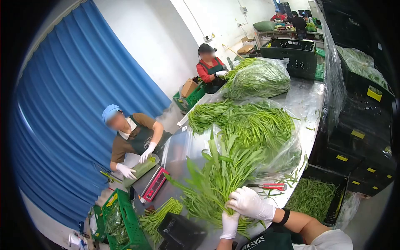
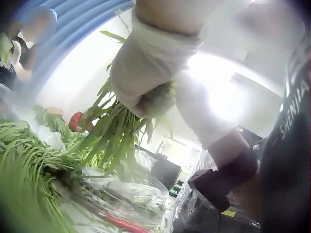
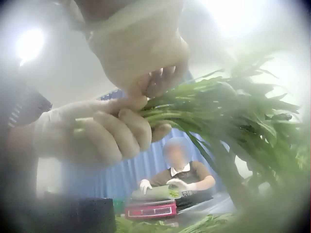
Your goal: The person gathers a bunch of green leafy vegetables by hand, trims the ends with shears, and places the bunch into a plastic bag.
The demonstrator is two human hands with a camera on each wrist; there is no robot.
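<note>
Both my hands wear white gloves at the near edge of the metal table. My left hand (image 1: 230,225) grips the stem ends of a bunch of long-stemmed leafy greens (image 1: 208,196), which look like water spinach. My right hand (image 1: 252,204) is against it, its fingers curled over the same stems. In the right wrist view, the right hand (image 3: 141,53) is above the left hand (image 3: 107,133), and the bunch (image 3: 209,107) fans out to the right. The left wrist view shows its leaves (image 2: 112,126) hanging below the left hand (image 2: 143,73).
A red utility knife (image 1: 274,186) lies right of the greens. A large pile of greens (image 1: 258,125) sits on plastic ahead. Left are a pink-red scale (image 1: 155,184), a black container (image 1: 181,231) and a green crate (image 1: 125,221). A person (image 1: 137,137) handles a wrapped bundle opposite.
</note>
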